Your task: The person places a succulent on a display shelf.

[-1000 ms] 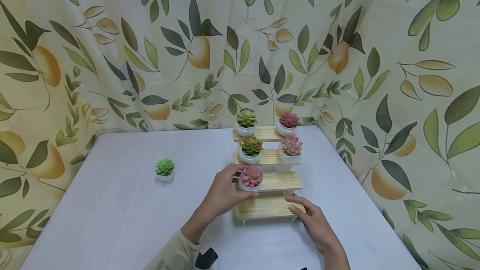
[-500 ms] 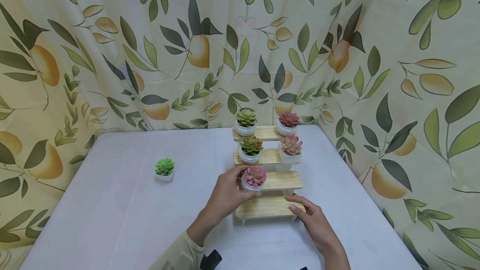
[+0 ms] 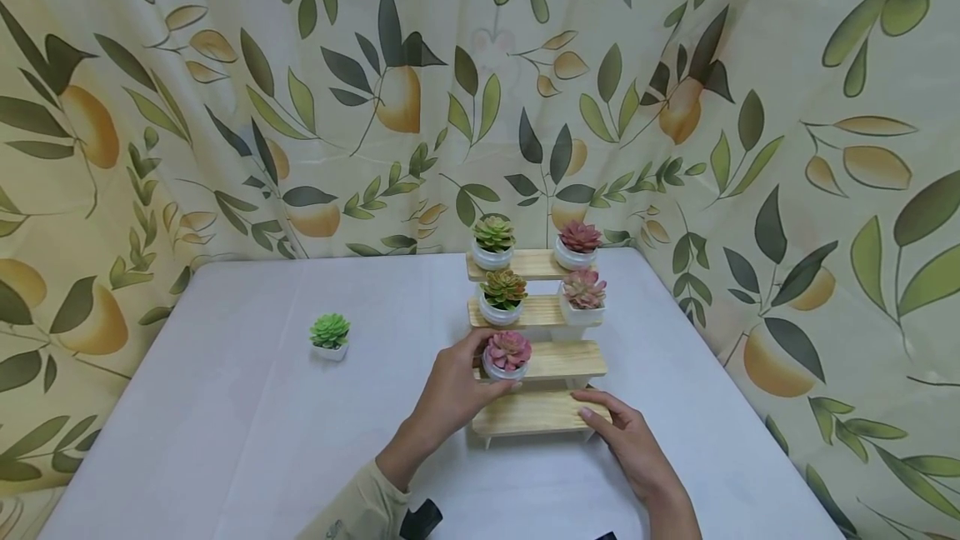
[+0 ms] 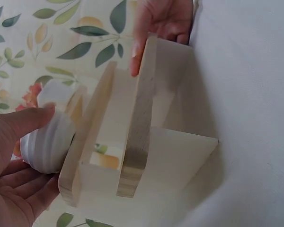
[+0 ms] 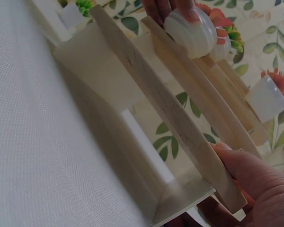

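My left hand (image 3: 447, 386) grips a round white pot with a pink succulent (image 3: 507, 352), thumb on the near side and fingers behind. The pot (image 4: 49, 142) is at the left end of the second-lowest step of a tiered wooden plant stand (image 3: 536, 413). My right hand (image 3: 633, 448) holds the right end of the lowest step, its thumb (image 5: 255, 170) on the board and other fingers partly hidden beneath. On the steps above stand a green succulent (image 3: 493, 242), a dark pink succulent (image 3: 578, 244), a brownish-green succulent (image 3: 503, 296) and a pale pink succulent (image 3: 582, 297).
A bright green succulent in a small white pot (image 3: 330, 336) stands apart on the white-covered table (image 3: 247, 415), left of the stand. A fruit-and-leaf patterned curtain (image 3: 420, 173) closes off the back and sides. A black object (image 3: 422, 519) shows beside the left sleeve.
My left hand has shifted the pink succulent slightly to the right along its step, then stayed there. The right hand keeps its hold on the lowest step.
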A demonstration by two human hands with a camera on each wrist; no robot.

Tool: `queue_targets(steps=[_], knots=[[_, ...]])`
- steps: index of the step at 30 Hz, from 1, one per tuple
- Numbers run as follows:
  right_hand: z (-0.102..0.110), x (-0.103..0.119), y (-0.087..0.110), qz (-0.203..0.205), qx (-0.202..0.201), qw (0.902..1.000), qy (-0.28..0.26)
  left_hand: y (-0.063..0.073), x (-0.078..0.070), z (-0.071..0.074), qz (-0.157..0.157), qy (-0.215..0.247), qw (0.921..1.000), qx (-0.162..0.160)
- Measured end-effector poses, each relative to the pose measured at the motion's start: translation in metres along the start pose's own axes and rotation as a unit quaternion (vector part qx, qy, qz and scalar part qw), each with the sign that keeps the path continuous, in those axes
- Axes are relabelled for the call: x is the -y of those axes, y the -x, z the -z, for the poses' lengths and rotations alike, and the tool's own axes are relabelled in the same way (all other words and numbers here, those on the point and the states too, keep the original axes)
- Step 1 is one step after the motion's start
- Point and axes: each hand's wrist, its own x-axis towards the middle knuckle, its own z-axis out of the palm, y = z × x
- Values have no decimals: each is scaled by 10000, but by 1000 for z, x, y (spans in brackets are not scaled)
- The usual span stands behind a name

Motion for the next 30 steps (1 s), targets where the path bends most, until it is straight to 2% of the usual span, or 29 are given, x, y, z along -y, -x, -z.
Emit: queue_targets(steps=[15, 30], knots=[[0, -1, -1, -55, -44, 10000, 43, -1, 5, -6, -166, -87, 9998, -122], [0, 1, -1, -73, -13, 10000, 35, 1, 1, 3, -49, 115, 9999, -7]])
